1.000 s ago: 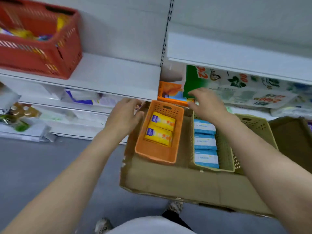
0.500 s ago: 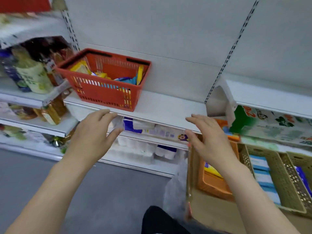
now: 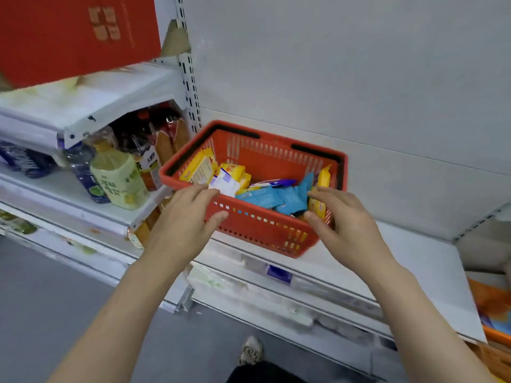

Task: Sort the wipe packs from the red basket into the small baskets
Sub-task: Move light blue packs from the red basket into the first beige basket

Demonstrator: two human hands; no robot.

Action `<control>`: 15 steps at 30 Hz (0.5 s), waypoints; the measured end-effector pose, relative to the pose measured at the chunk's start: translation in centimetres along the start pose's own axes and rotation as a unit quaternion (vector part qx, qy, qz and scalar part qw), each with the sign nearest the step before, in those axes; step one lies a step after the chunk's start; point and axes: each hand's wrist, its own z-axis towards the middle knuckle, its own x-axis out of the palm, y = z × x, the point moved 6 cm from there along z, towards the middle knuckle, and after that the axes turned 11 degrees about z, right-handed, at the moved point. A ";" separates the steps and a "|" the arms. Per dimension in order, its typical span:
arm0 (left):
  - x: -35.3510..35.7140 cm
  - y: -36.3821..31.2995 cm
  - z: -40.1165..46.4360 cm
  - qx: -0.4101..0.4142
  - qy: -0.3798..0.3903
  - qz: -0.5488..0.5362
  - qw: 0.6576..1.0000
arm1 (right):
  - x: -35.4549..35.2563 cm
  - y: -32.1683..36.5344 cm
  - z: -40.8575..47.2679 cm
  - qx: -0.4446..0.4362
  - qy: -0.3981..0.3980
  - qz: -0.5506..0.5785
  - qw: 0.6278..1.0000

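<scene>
The red basket (image 3: pixel 265 230) stands on a white shelf and holds several wipe packs: blue packs (image 3: pixel 272 199) in the middle, yellow packs (image 3: pixel 233 171) at the left and a yellow pack (image 3: pixel 323 175) at the right. My left hand (image 3: pixel 185 219) hovers at the basket's near left rim, fingers relaxed and empty. My right hand (image 3: pixel 341 217) is at the near right rim, fingers loosely spread, holding nothing. Of the small baskets only an orange corner (image 3: pixel 497 331) shows at the far right edge.
The white shelf (image 3: pixel 414 261) carries the basket. To the left, a lower shelf holds bottles, among them a pale yellow bottle (image 3: pixel 117 181). A red box (image 3: pixel 77 34) sits on the top left shelf. Grey floor and my shoe (image 3: pixel 250 351) lie below.
My view swung left from the small baskets to the red basket. Both empty hands moved up to the basket's near rim.
</scene>
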 end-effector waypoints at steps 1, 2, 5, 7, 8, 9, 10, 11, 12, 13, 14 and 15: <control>0.7 0.7 2.1 0.003 0.010 -0.003 1.000 | 0.9 -0.1 2.6 -0.001 0.008 -0.001 1.000; 1.4 1.4 4.1 0.004 0.018 -0.010 1.000 | 1.9 -0.3 5.2 -0.001 0.025 -0.005 1.000; 3.9 3.0 8.6 -0.006 0.045 -0.047 0.998 | 5.9 -1.8 11.3 0.025 0.108 -0.026 0.993; 5.6 3.5 10.8 -0.001 0.070 -0.066 0.995 | 9.1 -2.9 14.2 0.055 0.179 -0.039 0.982; 6.5 3.6 11.8 0.007 0.082 -0.072 0.994 | 11.0 -3.4 15.4 0.064 0.219 -0.048 0.972; 7.4 3.6 12.7 0.018 0.094 -0.074 0.993 | 12.8 -3.8 16.4 0.070 0.255 -0.058 0.963; 8.2 3.6 13.7 0.031 0.108 -0.071 0.991 | 14.6 -4.2 17.1 0.072 0.287 -0.070 0.953; 8.9 3.6 14.6 0.043 0.123 -0.068 0.989 | 16.1 -4.6 17.6 0.071 0.316 -0.088 0.942; 9.6 3.5 15.6 0.053 0.138 -0.068 0.987 | 17.4 -5.1 17.8 0.072 0.339 -0.109 0.932; 10.2 3.4 16.5 0.061 0.153 -0.071 0.984 | 18.4 -5.8 17.8 0.078 0.354 -0.129 0.923; 10.8 3.3 17.4 0.071 0.170 -0.072 0.980 | 19.0 -6.4 17.8 0.090 0.359 -0.148 0.917; 11.3 3.1 18.3 0.081 0.189 -0.070 0.976 | 19.2 -7.0 17.7 0.109 0.357 -0.164 0.913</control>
